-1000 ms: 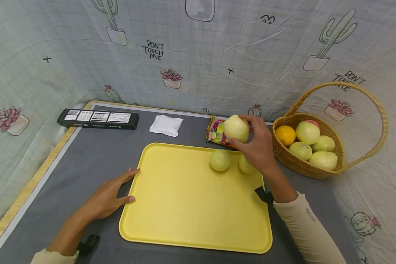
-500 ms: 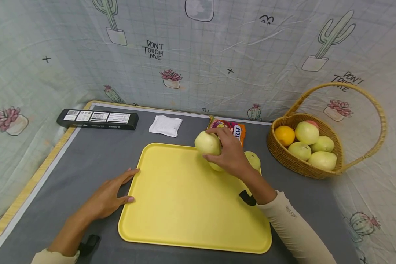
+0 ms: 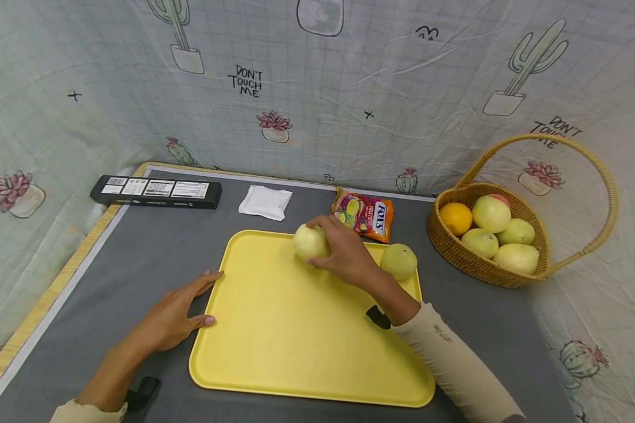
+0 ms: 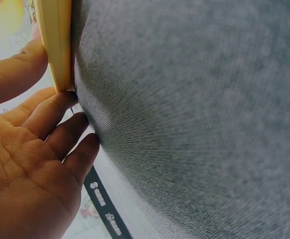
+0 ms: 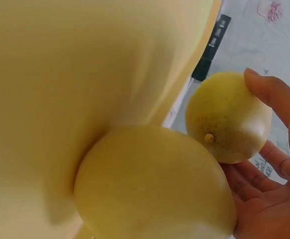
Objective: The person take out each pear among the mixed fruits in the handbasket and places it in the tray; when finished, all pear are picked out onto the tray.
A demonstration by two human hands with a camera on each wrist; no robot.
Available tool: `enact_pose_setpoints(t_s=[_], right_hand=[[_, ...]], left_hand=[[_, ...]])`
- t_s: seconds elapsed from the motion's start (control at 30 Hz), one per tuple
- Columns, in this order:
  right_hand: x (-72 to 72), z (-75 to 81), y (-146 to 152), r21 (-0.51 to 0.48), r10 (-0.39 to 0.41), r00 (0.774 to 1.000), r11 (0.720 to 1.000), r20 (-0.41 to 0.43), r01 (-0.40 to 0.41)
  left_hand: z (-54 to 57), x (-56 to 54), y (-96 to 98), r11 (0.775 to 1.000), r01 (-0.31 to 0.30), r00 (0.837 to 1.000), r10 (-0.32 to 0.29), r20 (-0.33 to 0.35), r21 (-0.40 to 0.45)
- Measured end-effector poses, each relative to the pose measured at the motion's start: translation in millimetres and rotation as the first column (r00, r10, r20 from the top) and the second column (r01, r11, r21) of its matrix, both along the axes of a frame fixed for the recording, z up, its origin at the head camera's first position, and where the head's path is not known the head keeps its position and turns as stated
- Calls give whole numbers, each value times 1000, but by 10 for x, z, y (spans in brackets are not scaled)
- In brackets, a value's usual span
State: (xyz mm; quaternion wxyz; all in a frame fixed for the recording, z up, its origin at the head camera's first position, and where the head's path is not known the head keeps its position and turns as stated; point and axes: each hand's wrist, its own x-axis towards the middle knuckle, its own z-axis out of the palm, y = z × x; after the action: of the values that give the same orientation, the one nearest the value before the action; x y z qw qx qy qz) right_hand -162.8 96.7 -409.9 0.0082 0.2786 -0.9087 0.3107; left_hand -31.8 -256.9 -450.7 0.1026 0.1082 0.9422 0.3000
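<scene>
In the head view, my right hand holds a pale yellow-green round fruit between thumb and fingers at the far rim of the yellow tray. The right wrist view shows the held fruit with a small nub, and a similar larger-looking fruit nearer the camera on the tray. My hand hides that one in the head view. Another pale fruit sits in the tray's far right corner. My left hand touches the tray's left edge with extended fingers; the left wrist view shows its thumb against the rim.
A wicker basket with a tall handle holds an orange and several pale fruits at the right. Behind the tray lie a Fox's candy bag, a white packet and a long black box. A printed cloth hangs behind.
My right hand has carried the pale fruit leftward and down from above the candy bag to the tray's far rim, uncovering the bag and the right corner fruit. The left hand stays put.
</scene>
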Motion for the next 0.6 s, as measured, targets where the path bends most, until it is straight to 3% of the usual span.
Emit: enact_pose_setpoints(t_s=[0.33, 0.6], right_hand=[[5, -37, -80, 123, 10, 999, 992, -40, -5], [1, -74, -104, 276, 37, 994, 961, -106, -6]], left_hand=[[12, 6, 5, 1000, 1, 1000, -1, -8, -2], [16, 5, 8, 1000, -1, 1000, 1, -4, 1]])
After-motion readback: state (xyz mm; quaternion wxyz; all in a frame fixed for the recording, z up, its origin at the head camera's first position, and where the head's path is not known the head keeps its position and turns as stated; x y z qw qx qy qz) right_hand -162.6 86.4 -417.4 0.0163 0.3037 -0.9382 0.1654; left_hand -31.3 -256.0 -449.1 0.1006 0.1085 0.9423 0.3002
